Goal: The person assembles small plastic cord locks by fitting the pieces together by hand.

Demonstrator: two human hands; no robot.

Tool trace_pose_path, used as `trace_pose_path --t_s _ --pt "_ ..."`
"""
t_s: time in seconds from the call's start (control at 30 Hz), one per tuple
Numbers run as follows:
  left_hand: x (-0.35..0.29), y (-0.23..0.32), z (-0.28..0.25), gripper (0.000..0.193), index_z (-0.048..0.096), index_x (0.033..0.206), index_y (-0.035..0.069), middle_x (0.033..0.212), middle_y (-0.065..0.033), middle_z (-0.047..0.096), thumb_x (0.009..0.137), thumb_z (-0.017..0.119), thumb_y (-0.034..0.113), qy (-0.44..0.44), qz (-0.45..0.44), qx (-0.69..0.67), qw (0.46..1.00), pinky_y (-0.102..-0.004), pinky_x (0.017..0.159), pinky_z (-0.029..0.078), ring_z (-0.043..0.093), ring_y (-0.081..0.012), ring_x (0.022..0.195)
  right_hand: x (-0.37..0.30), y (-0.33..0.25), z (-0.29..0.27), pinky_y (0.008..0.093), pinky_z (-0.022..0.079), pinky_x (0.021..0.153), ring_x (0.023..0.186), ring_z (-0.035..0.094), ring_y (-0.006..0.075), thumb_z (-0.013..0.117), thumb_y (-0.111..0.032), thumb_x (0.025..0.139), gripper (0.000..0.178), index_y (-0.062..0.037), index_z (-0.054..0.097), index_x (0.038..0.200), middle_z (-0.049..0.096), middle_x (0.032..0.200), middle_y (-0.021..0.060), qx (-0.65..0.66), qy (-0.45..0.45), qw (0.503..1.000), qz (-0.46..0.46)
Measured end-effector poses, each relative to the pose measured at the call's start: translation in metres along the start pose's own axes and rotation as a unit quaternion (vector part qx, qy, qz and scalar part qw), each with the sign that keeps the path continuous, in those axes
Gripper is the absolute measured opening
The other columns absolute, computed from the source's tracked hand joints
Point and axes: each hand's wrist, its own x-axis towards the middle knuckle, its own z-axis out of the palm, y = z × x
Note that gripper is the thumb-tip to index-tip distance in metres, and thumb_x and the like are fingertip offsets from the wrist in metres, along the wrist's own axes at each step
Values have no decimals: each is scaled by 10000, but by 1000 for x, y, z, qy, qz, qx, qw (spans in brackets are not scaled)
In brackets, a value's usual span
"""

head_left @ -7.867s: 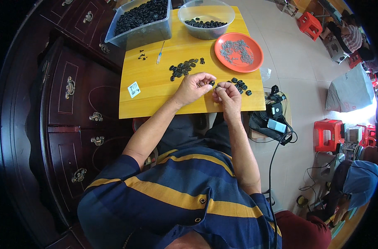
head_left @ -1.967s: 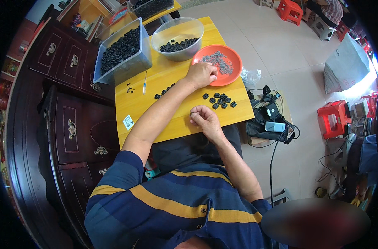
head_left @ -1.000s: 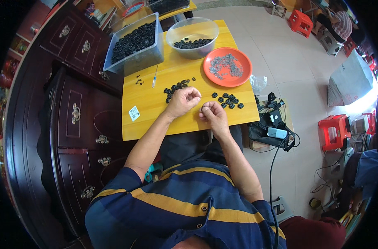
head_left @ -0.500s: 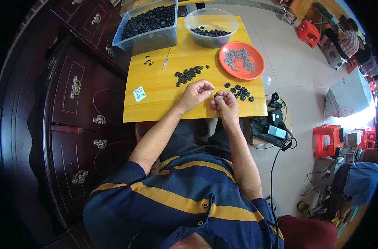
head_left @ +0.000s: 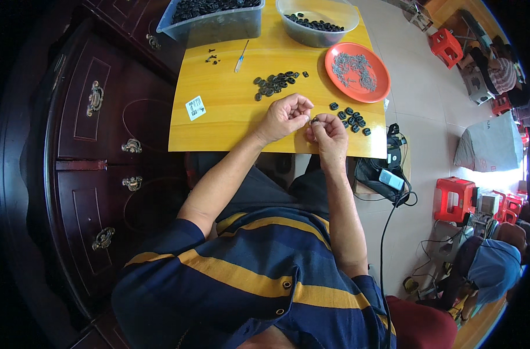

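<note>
My left hand (head_left: pixel 286 118) is closed in a pinch over the near edge of the yellow table; what sits between its fingertips is too small to make out. Close beside it, my right hand (head_left: pixel 329 135) grips a small black plastic piece (head_left: pixel 315 120) between thumb and fingers. A loose group of black oval pieces (head_left: pixel 272 85) lies beyond my left hand. To the right of my right hand is another cluster of black pieces (head_left: pixel 351 118). An orange plate (head_left: pixel 333 77) farther right holds many thin grey metal pins (head_left: pixel 355 71).
At the table's far side stand a clear rectangular bin (head_left: pixel 230 28) and a clear round tub (head_left: pixel 317 38), both holding black pieces. A thin screwdriver (head_left: pixel 240 60) and a white label (head_left: pixel 195 108) lie on the left. Dark wooden drawers (head_left: pixel 96 145) flank the table; a cable (head_left: pixel 383 244) hangs right.
The view has shifted, so the table sits higher in the picture. My hands remain close together, and the right one still holds the black piece.
</note>
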Motion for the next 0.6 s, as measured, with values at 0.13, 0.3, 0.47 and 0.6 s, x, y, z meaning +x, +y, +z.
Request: trace_pose_path --t_s 0.13,0.3,0.47,0.6 --pt "0 3 2 186 592 1050 44 914 31 608 870 623 16 5 2 4 1000 -214 800 492 587 -39 845 0 -1 1 210 506 639 696 611 87 605 -4 899 135 4 559 1026 624 826 29 1 8 1000 -6" --pt "0 0 1 182 595 1043 46 913 29 612 867 627 15 5 4 13 1000 -215 795 495 590 -39 836 0 -1 2 214 496 620 672 600 87 607 -4 894 137 10 555 1020 628 813 34 -6 9 1000 -4" --pt "-1 2 2 176 599 1034 49 909 32 614 865 630 12 7 7 22 1000 -213 790 494 589 -36 829 0 0 1 216 493 612 662 597 89 610 -6 889 134 14 555 1009 633 799 41 -10 14 1000 -6" --pt "-3 2 2 170 602 1023 54 895 33 615 862 631 8 13 7 27 1000 -212 780 494 590 -39 826 1 0 1 216 489 607 656 596 88 616 -7 881 133 20 560 998 632 784 37 -23 0 1000 4"
